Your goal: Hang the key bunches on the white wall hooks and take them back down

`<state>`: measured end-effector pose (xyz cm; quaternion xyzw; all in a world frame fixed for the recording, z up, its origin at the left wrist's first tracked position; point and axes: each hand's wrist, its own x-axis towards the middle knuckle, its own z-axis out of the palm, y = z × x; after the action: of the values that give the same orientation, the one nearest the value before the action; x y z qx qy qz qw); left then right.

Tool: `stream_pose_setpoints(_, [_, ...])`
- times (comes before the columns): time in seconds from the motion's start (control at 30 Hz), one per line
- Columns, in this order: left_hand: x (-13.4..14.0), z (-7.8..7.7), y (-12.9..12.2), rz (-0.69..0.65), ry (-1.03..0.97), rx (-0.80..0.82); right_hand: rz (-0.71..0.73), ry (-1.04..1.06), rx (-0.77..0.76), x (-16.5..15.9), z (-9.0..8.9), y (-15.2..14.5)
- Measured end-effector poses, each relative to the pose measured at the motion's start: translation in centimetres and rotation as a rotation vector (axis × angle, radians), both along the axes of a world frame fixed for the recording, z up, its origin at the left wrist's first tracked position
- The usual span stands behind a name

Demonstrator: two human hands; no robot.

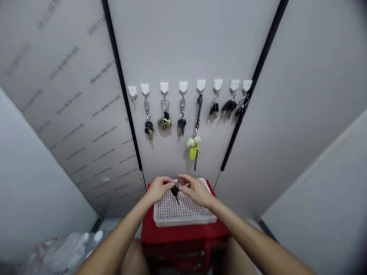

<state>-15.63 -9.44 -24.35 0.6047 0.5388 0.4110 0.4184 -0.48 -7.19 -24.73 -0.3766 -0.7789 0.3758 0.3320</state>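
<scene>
A black-headed key [175,191] hangs blade-down between my two hands, over a white perforated tray [185,220]. My left hand [159,189] pinches it near its top with thumb and index finger. From the other side, my right hand [196,190] has its thumb and curled fingers closed at the top of the same key; its exact grip there is small and blurred. Any ring on the key is too blurred to make out. Beneath both hands, the tray shows its bare grid floor.
A red fabric-covered box [183,233] supports the tray between my knees. Ahead, several white hooks [183,87] on the wall panel carry keys, one with a yellow-green charm [194,152]. Plastic bottles and bags [69,250] lie at the lower left. Walls stand close on both sides.
</scene>
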Motion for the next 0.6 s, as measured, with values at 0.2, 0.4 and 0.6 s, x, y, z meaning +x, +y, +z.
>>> stream_pose_setpoints(0.2, [-4.4, 7.4, 0.6, 0.123, 0.004, 0.194, 0.009, 0.094, 0.052, -6.9, 6.2, 1.4])
stream_pose_setpoints(0.4, [-9.2, 16.6, 3.2, 0.316, -0.058, 0.360, -0.121, 0.173, 0.248, -13.9, 15.4, 4.6])
stream_pose_setpoints(0.6, [-10.8, 22.1, 6.4, 0.728, 0.342, 0.567, -0.346, 0.139, 0.355, -18.0, 20.9, 8.1])
